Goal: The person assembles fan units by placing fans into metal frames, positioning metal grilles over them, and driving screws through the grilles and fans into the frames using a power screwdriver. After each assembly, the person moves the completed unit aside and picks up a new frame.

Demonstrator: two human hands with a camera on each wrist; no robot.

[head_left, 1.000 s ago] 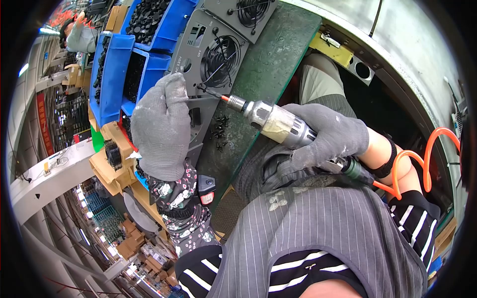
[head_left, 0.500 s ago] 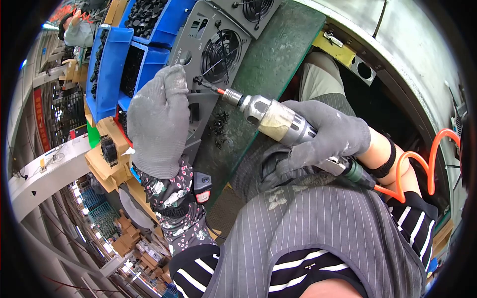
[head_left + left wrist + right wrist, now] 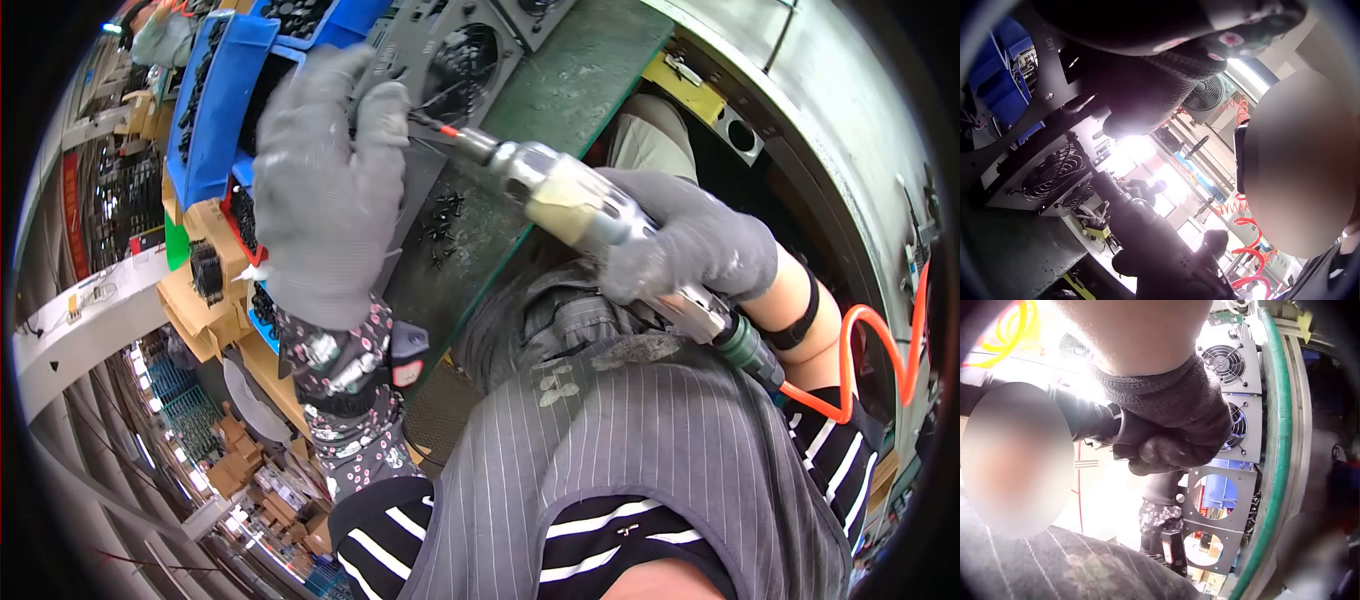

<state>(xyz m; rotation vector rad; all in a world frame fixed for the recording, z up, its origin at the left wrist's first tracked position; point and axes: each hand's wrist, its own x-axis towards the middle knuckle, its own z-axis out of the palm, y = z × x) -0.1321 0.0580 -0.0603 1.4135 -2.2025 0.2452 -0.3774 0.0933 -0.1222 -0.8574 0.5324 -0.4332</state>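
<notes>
My left hand (image 3: 325, 200), in a grey knit glove, reaches over a grey metal panel (image 3: 508, 62). Its fingers are fairly straight, with the thumb apart from them. A round black fan grille (image 3: 462, 75) is mounted on that panel, right of the thumb. My gloved right hand (image 3: 700, 235) grips a silver power screwdriver (image 3: 560, 205) with yellowish tape round its body. The screwdriver's bit points up-left, its tip close beside my left thumb, over the panel. In the right wrist view, curled fingers (image 3: 1169, 453) wrap the tool's dark body.
Loose dark screws (image 3: 442, 225) lie on the green bench top (image 3: 590, 80). Blue bins (image 3: 205, 165) of black parts stand left. More panels with large round holes (image 3: 1216, 494) line the bench. An orange coiled air hose (image 3: 850, 350) trails from the tool.
My left hand has moved up across the panel, its thumb spreading from the fingers. The fan panel sits higher in view. My right hand and screwdriver have shifted slightly right, now blurred.
</notes>
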